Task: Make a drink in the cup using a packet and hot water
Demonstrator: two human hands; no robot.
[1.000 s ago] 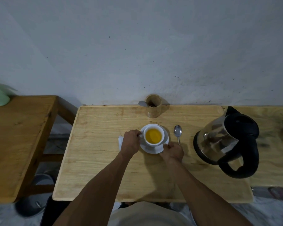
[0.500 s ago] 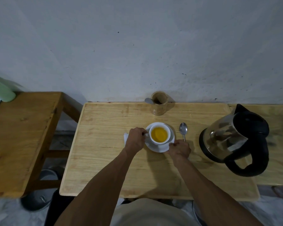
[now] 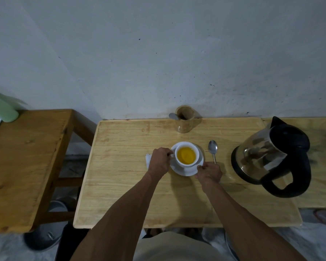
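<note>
A white cup (image 3: pixel 186 146) full of yellow-orange drink stands on a white saucer (image 3: pixel 184 171) in the middle of the light wooden table (image 3: pixel 124 185). My left hand (image 3: pixel 159 162) is closed on the cup's handle at its left side. My right hand (image 3: pixel 209 173) pinches the saucer's near right rim. A white packet (image 3: pixel 148 159) lies flat under my left hand, mostly hidden. A metal spoon (image 3: pixel 213 149) lies on the table just right of the saucer. The steel and black kettle (image 3: pixel 271 157) stands at the right.
A tan holder (image 3: pixel 184 119) with a spoon in it stands at the table's back edge by the wall. A darker wooden table (image 3: pixel 26 157) is to the left with a pale green object (image 3: pixel 2 108) on it. A grey bucket (image 3: pixel 45 236) sits on the floor.
Both hands keep their hold on the cup and saucer. The view has shifted slightly; cup, spoon and kettle keep their places on the table.
</note>
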